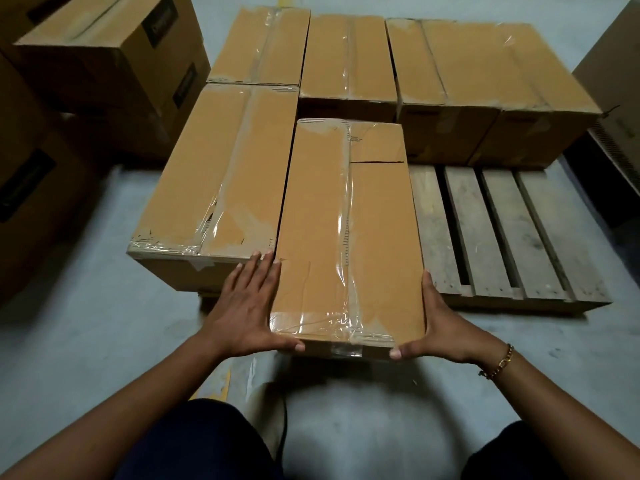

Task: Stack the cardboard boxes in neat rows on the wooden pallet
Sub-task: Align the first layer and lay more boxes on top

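- Pressing the box [346,237] from both sides: left grip [249,306] flat on its left side, right grip [446,327] flat on its right, fingers straight and spread, thumbs on the near end.
- Box lies lengthwise on the pallet [502,237], just beside the left box [214,174], its near end jutting out past that neighbour's.
- Back row [346,57] of boxes lines the far edge.
- Bracelet [502,362] circles the right wrist.

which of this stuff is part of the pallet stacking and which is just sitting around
Job in hand: box between the hands; left hand; right hand; wooden pallet; taped boxes already on it.
Lying about: printed cartons stacked at left; carton at right edge.
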Demonstrator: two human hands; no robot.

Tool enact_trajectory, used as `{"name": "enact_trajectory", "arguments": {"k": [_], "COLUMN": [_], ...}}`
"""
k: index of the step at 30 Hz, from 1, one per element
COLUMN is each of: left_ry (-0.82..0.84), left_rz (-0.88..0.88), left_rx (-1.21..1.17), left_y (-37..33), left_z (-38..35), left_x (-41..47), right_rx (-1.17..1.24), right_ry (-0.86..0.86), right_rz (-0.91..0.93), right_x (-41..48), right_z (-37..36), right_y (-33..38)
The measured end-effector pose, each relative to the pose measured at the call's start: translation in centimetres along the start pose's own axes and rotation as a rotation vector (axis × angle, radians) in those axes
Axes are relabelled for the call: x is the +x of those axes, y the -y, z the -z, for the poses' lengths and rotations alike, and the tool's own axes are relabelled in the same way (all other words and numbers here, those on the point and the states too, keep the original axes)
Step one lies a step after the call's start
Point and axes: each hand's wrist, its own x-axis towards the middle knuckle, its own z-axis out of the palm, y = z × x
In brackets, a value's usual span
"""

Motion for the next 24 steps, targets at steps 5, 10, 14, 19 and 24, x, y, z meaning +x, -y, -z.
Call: {"name": "enact_trajectory", "arguments": {"k": [5, 10, 14, 19, 24], "left_ry": [-0.031, -0.125, -0.203, -0.223, -0.23], "left_rz": [0.006, -0.003, -0.005, 0.003, 0.027], "left_rx": [0.035, 0.053, 0.102, 0.153, 0.175], "left_y": [-0.1, 0.1, 0.3, 0.7, 0.8], "left_z": [0.5, 1.1, 1.2, 1.7, 2.1], "left_x": [0.1, 0.7, 2.1, 3.4, 4.7], "right_rx": [-0.114, -0.118, -0.123, -0.125, -0.134], "right_ry": [-0.023, -0.098, -0.162, -0.216, -0.291], "right_rz": [0.005, 0.033, 0.042, 0.051, 0.043], "right_x": [-0.1, 0.8, 1.6, 2.5, 3.3], "right_z": [0.1, 0.6, 1.3, 1.9, 2.2], "right_y": [0.3, 0.4, 0.7, 1.0, 1.6]}}
